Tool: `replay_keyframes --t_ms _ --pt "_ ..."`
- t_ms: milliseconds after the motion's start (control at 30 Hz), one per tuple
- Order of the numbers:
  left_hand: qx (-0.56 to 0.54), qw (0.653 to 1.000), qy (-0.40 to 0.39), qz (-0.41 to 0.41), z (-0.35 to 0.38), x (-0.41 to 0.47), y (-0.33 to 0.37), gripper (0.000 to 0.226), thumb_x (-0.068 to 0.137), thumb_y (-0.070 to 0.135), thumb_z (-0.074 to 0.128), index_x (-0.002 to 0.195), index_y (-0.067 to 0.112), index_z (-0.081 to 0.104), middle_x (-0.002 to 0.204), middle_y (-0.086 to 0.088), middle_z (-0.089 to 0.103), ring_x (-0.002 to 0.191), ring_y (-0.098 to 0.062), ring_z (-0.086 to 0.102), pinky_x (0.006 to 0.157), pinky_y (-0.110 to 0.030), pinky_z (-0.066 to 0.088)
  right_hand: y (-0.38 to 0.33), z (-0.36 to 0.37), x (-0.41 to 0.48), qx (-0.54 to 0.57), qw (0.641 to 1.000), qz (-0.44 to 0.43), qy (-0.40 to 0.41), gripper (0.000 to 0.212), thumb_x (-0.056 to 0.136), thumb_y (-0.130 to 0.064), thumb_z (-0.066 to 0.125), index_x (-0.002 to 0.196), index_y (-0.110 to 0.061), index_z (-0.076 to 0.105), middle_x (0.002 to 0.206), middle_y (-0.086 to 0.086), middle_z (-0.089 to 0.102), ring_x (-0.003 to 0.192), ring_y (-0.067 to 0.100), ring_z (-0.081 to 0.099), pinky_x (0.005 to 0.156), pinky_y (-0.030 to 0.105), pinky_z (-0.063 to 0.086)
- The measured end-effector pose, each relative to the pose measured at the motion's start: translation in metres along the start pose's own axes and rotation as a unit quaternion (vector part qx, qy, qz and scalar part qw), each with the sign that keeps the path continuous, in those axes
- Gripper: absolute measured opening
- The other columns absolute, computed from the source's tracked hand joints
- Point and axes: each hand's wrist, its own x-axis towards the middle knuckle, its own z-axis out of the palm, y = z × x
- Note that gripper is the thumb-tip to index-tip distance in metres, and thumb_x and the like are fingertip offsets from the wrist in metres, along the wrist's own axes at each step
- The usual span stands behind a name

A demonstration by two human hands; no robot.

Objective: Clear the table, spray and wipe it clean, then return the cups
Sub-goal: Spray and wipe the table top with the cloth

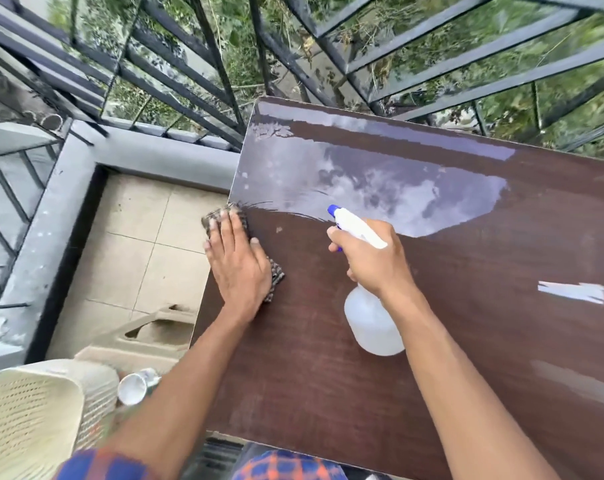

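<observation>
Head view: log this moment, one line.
left hand presses dark speckled cloth on brown wooden table | right hand grips white spray bottle | white cup off table

Probably a home balcony (tiled floor (137,244)) bounded by metal railing (189,81).

A: The tabletop (328,375) looks like dark brown wood-grain laminate. It is smooth, wet and mirror-glossy at the far part, duller near.
B: The cloth (276,275) is speckled, coarse-woven and frayed at its edge. The spray bottle (373,327) is translucent white plastic, blue at the nozzle.
A: The railing (219,64) is dark painted metal, matt and scuffed. The floor tiles (137,237) are matt beige.
B: The chair (27,410) is cream perforated plastic, and the cup (132,388) is glossy white.
</observation>
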Motion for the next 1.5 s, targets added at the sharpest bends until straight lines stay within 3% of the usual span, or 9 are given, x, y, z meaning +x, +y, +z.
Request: replay_keyframes --t_ms 100,200,300,367,533,633,1000,1333,1500 --pt "0.008 1.0 -0.012 0.003 0.008 0.007 0.026 0.066 0.098 0.032 0.034 0.159 0.01 0.02 0.166 -0.01 0.023 0.154 -0.03 0.014 0.124 -0.052 0.011 -0.014 0.001 0.011 -0.038 0.999 -0.018 -0.002 0.044 0.078 -0.045 0.065 0.084 -0.001 0.066 0.06 0.002 0.051 0.059 0.024 0.048 0.066 0.052 0.057" --pt "0.019 0.984 -0.054 0.171 0.018 0.025 0.059 0.065 0.097 0.032 0.037 0.158 0.01 0.027 0.164 -0.01 0.028 0.152 -0.03 0.02 0.123 -0.05 0.013 -0.025 -0.005 0.021 -0.047 0.998 -0.039 0.019 0.041 0.074 -0.045 0.062 0.082 -0.005 0.067 0.066 0.015 0.062 0.062 0.035 0.057 0.069 0.052 0.058" --pt "0.015 0.929 -0.115 0.352 0.026 0.061 0.09 0.061 0.096 0.031 0.038 0.153 0.009 0.038 0.16 -0.01 0.036 0.149 -0.032 0.029 0.12 -0.055 0.023 -0.031 -0.013 0.03 -0.05 0.997 -0.046 0.042 0.037 0.073 -0.044 0.062 0.081 -0.008 0.069 0.073 0.014 0.068 0.064 0.038 0.061 0.068 0.053 0.059" --pt "0.01 0.905 -0.145 0.4 0.029 0.098 0.107 0.063 0.095 0.03 0.037 0.154 0.011 0.037 0.16 -0.01 0.036 0.149 -0.032 0.029 0.121 -0.054 0.021 -0.032 -0.016 0.034 -0.055 0.996 -0.043 0.056 0.038 0.072 -0.043 0.062 0.082 -0.007 0.069 0.074 0.016 0.067 0.069 0.043 0.063 0.068 0.052 0.059" --pt "0.006 0.957 -0.128 0.26 0.028 0.184 0.117 0.063 0.099 0.025 0.035 0.16 0.019 0.021 0.167 -0.005 0.019 0.155 -0.025 0.011 0.125 -0.051 0.007 -0.029 -0.017 0.038 -0.052 0.996 -0.036 0.057 0.044 0.072 -0.044 0.063 0.086 -0.002 0.067 0.077 0.022 0.064 0.063 0.033 0.053 0.068 0.055 0.057" --pt "0.005 0.964 -0.108 0.243 0.023 0.198 0.1 0.062 0.099 0.021 0.037 0.159 0.017 0.024 0.166 -0.007 0.023 0.154 -0.027 0.015 0.124 -0.051 0.01 -0.026 -0.013 0.038 -0.044 0.997 -0.015 0.057 0.046 0.073 -0.046 0.062 0.087 -0.003 0.068 0.082 0.021 0.066 0.063 0.025 0.051 0.069 0.056 0.058" --pt "-0.03 0.989 -0.005 0.146 0.004 0.116 0.021 0.065 0.093 0.017 0.042 0.157 0.014 0.03 0.163 -0.006 0.03 0.152 -0.029 0.022 0.121 -0.053 0.02 -0.028 0.006 0.042 -0.027 1.0 -0.014 0.004 0.046 0.073 -0.046 0.063 0.086 -0.002 0.068 0.066 0.006 0.057 0.06 0.021 0.047 0.065 0.05 0.056" --pt "0.013 0.99 -0.024 0.138 0.023 0.218 0.087 0.065 0.094 0.024 0.035 0.156 0.007 0.026 0.162 -0.015 0.029 0.15 -0.035 0.021 0.122 -0.052 0.017 -0.023 -0.019 0.04 -0.018 0.999 -0.016 0.045 0.04 0.081 -0.041 0.065 0.087 -0.001 0.065 0.065 0.002 0.05 0.064 0.02 0.047 0.072 0.055 0.059" --pt "0.056 0.992 -0.021 0.114 0.029 0.224 0.119 0.063 0.095 0.025 0.035 0.155 0.004 0.027 0.161 -0.016 0.031 0.15 -0.035 0.023 0.122 -0.053 0.016 -0.011 -0.031 0.038 0.032 0.997 0.011 0.07 0.031 0.084 -0.038 0.068 0.083 -0.007 0.07 0.055 -0.004 0.052 0.056 0.019 0.046 0.065 0.041 0.051"
